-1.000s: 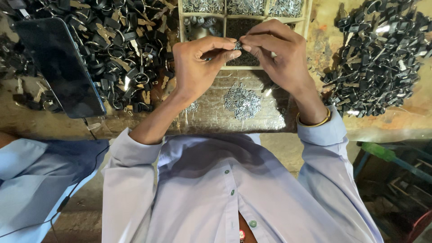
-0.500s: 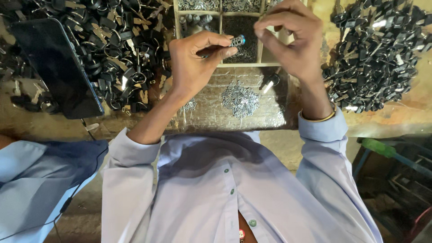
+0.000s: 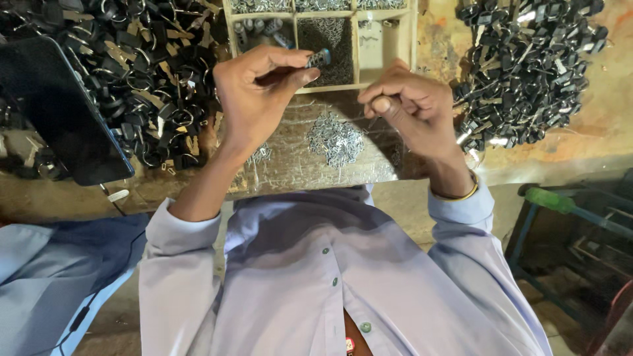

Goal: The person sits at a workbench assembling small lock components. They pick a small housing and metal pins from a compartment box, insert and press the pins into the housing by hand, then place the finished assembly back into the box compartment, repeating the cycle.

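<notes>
Now pinching a small dark metal part (image 3: 319, 58) in left hand (image 3: 254, 92).
Right hand (image 3: 409, 105) curled shut beside, over loose silver pieces (image 3: 336, 140).

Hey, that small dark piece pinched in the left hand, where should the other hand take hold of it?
Best guess: take the small dark piece by its free end, which pokes out to the right past the left hand's thumb and forefinger. Bring the right hand in from the right, since that end is bare.

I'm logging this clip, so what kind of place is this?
Probably a small assembly workbench: heaps of dark metal parts, a wooden sorting tray of small fasteners, and the left hand pinching a small part.
</notes>
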Tool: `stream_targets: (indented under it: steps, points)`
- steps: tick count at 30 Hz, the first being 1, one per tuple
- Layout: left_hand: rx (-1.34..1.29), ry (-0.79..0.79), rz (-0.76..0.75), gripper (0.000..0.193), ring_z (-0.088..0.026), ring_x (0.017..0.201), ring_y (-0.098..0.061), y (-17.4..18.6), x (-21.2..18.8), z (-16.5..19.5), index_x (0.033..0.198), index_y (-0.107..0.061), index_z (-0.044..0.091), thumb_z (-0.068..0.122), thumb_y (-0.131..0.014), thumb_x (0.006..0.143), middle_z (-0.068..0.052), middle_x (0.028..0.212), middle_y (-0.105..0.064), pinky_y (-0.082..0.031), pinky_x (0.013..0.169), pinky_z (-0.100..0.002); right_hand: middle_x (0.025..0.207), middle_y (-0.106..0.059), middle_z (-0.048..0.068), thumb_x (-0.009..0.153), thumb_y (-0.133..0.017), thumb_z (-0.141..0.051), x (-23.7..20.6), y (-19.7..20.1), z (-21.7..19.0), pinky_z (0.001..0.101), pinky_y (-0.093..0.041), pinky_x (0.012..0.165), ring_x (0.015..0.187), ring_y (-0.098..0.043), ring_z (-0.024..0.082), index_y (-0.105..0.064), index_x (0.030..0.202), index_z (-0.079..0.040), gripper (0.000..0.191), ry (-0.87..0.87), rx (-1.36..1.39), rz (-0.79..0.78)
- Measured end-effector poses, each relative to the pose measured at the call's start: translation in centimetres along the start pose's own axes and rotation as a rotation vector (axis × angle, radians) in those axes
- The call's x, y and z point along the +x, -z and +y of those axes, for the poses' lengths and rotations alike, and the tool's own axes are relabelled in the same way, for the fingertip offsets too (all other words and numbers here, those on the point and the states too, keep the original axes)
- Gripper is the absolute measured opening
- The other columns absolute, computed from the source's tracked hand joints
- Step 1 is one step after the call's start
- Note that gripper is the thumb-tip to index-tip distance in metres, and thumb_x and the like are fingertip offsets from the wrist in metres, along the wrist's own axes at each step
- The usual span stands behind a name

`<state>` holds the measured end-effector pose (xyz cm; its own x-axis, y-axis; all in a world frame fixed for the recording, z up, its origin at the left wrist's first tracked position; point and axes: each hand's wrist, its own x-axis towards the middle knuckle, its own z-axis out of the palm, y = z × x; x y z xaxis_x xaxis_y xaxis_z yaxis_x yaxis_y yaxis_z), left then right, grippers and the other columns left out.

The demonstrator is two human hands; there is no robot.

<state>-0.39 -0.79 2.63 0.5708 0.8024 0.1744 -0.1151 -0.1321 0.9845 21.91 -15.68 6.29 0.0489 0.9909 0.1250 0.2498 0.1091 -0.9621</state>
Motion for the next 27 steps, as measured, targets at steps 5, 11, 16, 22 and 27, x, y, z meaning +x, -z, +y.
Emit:
stream_targets:
  steps: [5, 11, 16, 22, 27]
  points:
    - [0.036, 0.005, 0.007, 0.016, -0.015, 0.090, -0.076, 0.6, -2.3, 1.3, 0.105, -0.074, -0.003, -0.002, -0.085, 0.093, -0.016, 0.106, -0.078, -0.062, 0.078, -0.025, 0.096, -0.067, 0.009, 0.105, -0.067, 0.000, -2.0, -1.0, -0.8, 0.0242, -0.049, 0.075, 0.081, -0.063, 0.012, -0.071, 0.113, 0.003, 0.009, -0.091, 0.130, 0.077]
    - [0.080, -0.127, 0.019, 0.014, -0.024, 0.104, -0.080, 0.0, -8.6, 1.3, 0.105, -0.074, 0.001, 0.001, -0.084, 0.096, -0.014, 0.105, -0.078, -0.070, 0.089, -0.034, 0.093, -0.066, 0.005, 0.101, -0.067, 0.002, -4.4, -1.8, 0.4, 0.0218, -0.047, 0.076, 0.082, -0.059, 0.010, -0.067, 0.102, -0.001, 0.003, -0.140, 0.129, 0.211]
    - [0.060, 0.084, -0.007, 0.019, -0.023, 0.102, -0.078, -1.2, -15.9, 1.8, 0.100, -0.073, 0.000, 0.000, -0.085, 0.086, -0.015, 0.106, -0.078, -0.066, 0.088, -0.033, 0.106, -0.067, 0.005, 0.090, -0.075, 0.002, -6.5, -1.6, 0.7, 0.0280, -0.046, 0.088, 0.097, -0.059, 0.016, -0.067, 0.110, -0.006, 0.023, -0.184, -0.335, 0.469]
    - [0.036, 0.250, -0.018, 0.019, -0.021, 0.097, -0.079, -3.3, -20.5, 0.2, 0.094, -0.072, 0.000, 0.000, -0.087, 0.082, -0.013, 0.103, -0.079, -0.063, 0.088, -0.030, 0.107, -0.063, 0.008, 0.097, -0.082, -0.001, -7.1, -2.0, 1.3, 0.0367, -0.044, 0.083, 0.096, -0.052, 0.025, -0.076, 0.125, -0.016, 0.032, -0.092, -0.820, 0.372]
    - [0.043, 0.318, 0.007, 0.018, -0.019, 0.096, -0.078, -3.3, -21.7, -1.3, 0.096, -0.074, 0.000, 0.001, -0.087, 0.082, -0.012, 0.104, -0.079, -0.062, 0.088, -0.029, 0.101, -0.055, 0.008, 0.102, -0.080, -0.015, -6.5, -2.2, 1.6, 0.0434, -0.035, 0.086, 0.094, -0.049, 0.026, -0.072, 0.140, -0.014, 0.039, -0.140, -0.989, 0.219]
